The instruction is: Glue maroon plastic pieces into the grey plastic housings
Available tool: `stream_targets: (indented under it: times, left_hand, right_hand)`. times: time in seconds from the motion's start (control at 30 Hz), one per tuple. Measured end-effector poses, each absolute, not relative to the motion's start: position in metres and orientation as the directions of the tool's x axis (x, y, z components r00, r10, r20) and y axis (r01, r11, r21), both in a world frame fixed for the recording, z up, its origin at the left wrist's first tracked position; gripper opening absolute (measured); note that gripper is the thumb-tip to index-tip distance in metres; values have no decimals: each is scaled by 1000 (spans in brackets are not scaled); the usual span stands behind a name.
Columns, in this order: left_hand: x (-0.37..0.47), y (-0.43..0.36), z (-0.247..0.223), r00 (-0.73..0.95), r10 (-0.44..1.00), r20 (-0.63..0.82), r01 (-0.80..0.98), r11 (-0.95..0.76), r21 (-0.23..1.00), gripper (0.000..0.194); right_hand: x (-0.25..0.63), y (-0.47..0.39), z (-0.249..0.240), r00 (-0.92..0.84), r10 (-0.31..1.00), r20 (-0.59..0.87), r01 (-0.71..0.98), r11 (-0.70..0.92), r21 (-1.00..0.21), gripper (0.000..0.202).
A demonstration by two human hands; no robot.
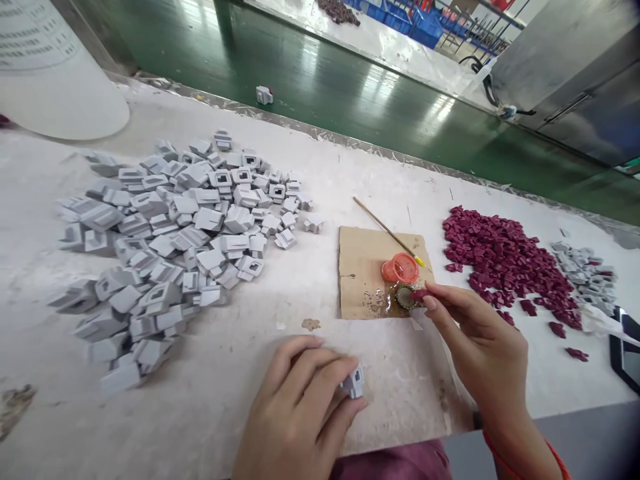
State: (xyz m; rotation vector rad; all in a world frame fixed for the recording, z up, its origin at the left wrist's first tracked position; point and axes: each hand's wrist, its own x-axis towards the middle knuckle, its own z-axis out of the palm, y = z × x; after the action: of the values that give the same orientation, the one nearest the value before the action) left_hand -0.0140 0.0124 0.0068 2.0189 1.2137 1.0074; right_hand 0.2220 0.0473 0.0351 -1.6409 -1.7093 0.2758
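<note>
My left hand (305,407) is closed round a small grey plastic part (354,382) with a square hole, low over the front of the table. Between thumb and forefinger, my right hand (480,340) pinches a small maroon plastic piece (419,294). The tip of that piece is at a bottle cap (406,297), which lies on a wet, stained piece of cardboard (354,257). Just behind the cap stands a small red cup (400,269). A thin brush (385,227) with a yellow end rests across the cardboard's far edge.
A big heap of grey parts (190,227) covers the left of the table. To the right are a maroon pile (505,257) and a smaller grey pile (587,273). A white bucket (60,73) stands back left. Behind runs a green conveyor belt (300,80) carrying one part (265,95).
</note>
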Motion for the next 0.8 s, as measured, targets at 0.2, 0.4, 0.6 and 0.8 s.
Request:
stream_targets:
  times: [0.2,0.4,0.6,0.8]
  left_hand:
    - [-14,14,5,311,909,278,463,-400,791,22]
    - [-17,18,8,323,913,251,445,-380,811,23]
    - [-12,20,10,281,926,254,431,-358,828,23]
    - [-15,18,16,267,943,196,375,-290,880,21]
  right_hand:
    - [224,46,37,58,952,302,743,160,-650,20]
    - [225,45,41,18,944,330,733,212,-646,23]
    - [223,43,38,67,937,342,715,194,-672,25]
    - [220,43,37,91,959,267,609,158,-777,23]
